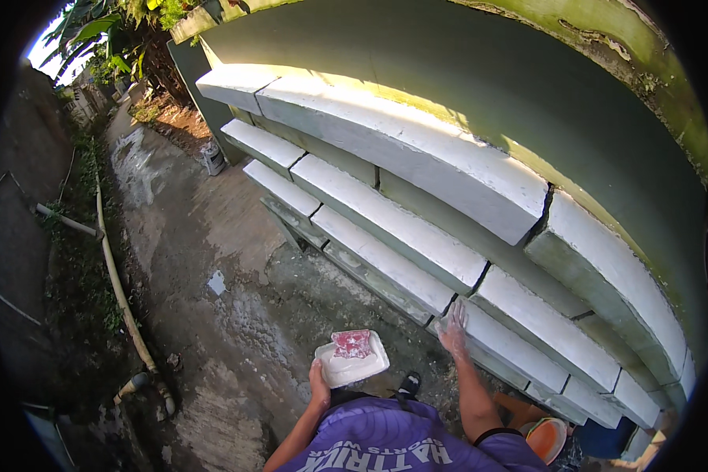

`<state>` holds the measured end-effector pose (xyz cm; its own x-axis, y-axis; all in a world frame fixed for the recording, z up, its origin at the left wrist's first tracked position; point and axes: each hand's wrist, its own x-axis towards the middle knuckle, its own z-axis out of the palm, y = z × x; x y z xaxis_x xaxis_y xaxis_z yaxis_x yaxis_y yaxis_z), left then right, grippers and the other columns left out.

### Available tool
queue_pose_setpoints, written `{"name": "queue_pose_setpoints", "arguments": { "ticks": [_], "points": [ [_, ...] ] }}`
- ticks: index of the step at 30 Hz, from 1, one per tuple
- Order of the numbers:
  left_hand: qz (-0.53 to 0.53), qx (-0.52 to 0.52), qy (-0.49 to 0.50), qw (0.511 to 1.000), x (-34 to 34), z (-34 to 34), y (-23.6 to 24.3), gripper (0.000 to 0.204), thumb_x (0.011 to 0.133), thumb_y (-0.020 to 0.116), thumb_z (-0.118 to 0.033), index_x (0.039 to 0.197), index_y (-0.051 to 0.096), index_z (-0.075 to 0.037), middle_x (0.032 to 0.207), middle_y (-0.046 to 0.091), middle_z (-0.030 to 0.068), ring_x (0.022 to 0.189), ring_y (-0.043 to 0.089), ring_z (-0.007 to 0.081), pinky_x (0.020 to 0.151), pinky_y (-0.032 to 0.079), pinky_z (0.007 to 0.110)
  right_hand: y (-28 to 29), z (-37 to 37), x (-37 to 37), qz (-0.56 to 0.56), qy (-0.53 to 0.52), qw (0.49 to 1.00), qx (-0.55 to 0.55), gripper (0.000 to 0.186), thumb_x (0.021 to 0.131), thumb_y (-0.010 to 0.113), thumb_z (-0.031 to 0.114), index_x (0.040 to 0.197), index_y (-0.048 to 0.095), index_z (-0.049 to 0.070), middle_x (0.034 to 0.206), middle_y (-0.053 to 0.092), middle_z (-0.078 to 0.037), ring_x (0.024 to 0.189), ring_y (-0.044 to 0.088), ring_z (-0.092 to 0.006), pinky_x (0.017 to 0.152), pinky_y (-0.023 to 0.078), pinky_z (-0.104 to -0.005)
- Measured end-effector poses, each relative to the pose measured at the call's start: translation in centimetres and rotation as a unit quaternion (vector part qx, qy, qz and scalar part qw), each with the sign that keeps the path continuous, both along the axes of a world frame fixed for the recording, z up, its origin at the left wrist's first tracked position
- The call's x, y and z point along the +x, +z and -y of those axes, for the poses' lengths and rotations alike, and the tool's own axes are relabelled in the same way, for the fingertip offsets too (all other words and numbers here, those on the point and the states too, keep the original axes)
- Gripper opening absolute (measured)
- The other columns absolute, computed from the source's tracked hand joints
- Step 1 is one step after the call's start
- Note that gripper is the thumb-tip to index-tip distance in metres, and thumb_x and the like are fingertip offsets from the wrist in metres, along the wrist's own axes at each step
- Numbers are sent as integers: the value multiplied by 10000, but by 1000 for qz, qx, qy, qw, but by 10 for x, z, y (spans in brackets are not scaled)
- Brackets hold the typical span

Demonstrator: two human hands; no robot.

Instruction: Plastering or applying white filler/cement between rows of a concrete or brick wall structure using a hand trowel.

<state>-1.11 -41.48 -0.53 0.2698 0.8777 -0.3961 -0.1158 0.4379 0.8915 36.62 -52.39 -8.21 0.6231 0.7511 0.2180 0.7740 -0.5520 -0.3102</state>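
Note:
My left hand (318, 387) grips the near left edge of a shallow white tray (370, 371), held out in front of me above the ground. White paste or paint coats the inside of the tray. Lying in it is a pinkish-red flat piece (352, 344) smeared with white; its exact kind I cannot make out. My right hand (453, 329), whitened on the fingers, is stretched out with its fingers straight. It rests against the end of a low white-topped concrete ledge (503, 337), beside a dark gap between two sections. Nothing shows in that hand.
White-topped ledges (401, 130) rise in steps along the green wall (527, 94) on the right. An orange-and-white container (546, 438) stands at lower right. A can (212, 157) sits by the wall's far end. Pale pipes (118, 279) run along the path's left side.

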Motion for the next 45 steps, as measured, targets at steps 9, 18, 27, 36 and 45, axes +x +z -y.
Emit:
{"name": "queue_pose_setpoints", "arguments": {
  "ticks": [9, 18, 27, 36, 45],
  "points": [
    [-52, 67, -8, 996, -5, 1, -31, 459, 992, 366, -324, 1215, 493, 56, 1221, 524, 125, 1142, 464, 191, 1010, 323, 304, 89, -5, -88, -419, -5, 906, 52, 244, 840, 636, 226, 968, 650, 19, 984, 660, -184, 981, 625, -285, 815, 500, -364],
    [-122, 91, -122, 981, 26, -6, -10, 609, 978, 373, -395, 1340, 370, 95, 1394, 398, 197, 1302, 360, 254, 1094, 237, 332, 159, -44, -126, -295, 284, 907, 102, 504, 697, 661, 69, 1194, 574, 55, 1185, 581, -166, 1163, 502, -336, 1010, 367, -413],
    [-127, 75, -87, 985, 26, -9, 1, 565, 981, 385, -385, 1281, 427, 93, 1288, 490, 179, 1214, 438, 238, 1048, 283, 301, 163, -55, -138, -330, 265, 903, 72, 273, 774, 553, 39, 1032, 628, -9, 917, 614, -188, 865, 581, -377, 793, 465, -405],
    [-62, 40, -84, 994, 3, -55, 6, 578, 980, 387, -408, 1261, 437, 95, 1266, 493, 168, 1181, 446, 218, 1032, 293, 295, 163, -80, -160, -572, 81, 770, 271, 117, 919, 509, 21, 1029, 524, -15, 930, 623, -64, 882, 587, -102, 773, 473, -270],
    [-43, 11, -189, 981, -14, -112, 13, 669, 971, 391, -436, 1348, 340, 114, 1401, 383, 221, 1321, 341, 264, 1094, 221, 307, 166, -100, -212, -441, 42, 856, 265, 136, 915, 539, 77, 1031, 501, 17, 955, 562, -50, 951, 543, -141, 864, 425, -274]
  ]
}}
